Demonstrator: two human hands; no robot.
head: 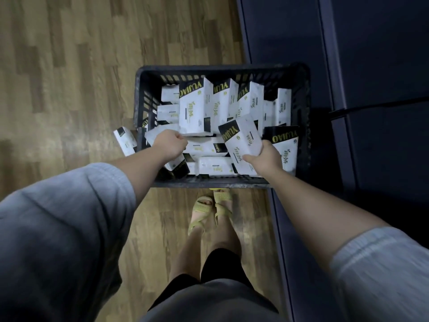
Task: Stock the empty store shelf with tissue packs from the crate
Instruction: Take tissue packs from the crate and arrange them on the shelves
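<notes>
Many packs still fill the crate (301,108); one lies on the floor (125,139) beside it. The right hand (267,159) grips a pack (243,140) above the pile; the left hand (170,144) curls round another's (196,110) lower edge. Stocking looks barely begun.

A wood-look floor (69,66) carries the dark crate (222,182) and, seemingly, one tissue pack (125,139) beside it.

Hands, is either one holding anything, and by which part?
The right hand grips a tissue pack by its near end. The left hand is curled over the crate's packs; whether it holds one cannot be told.
</notes>
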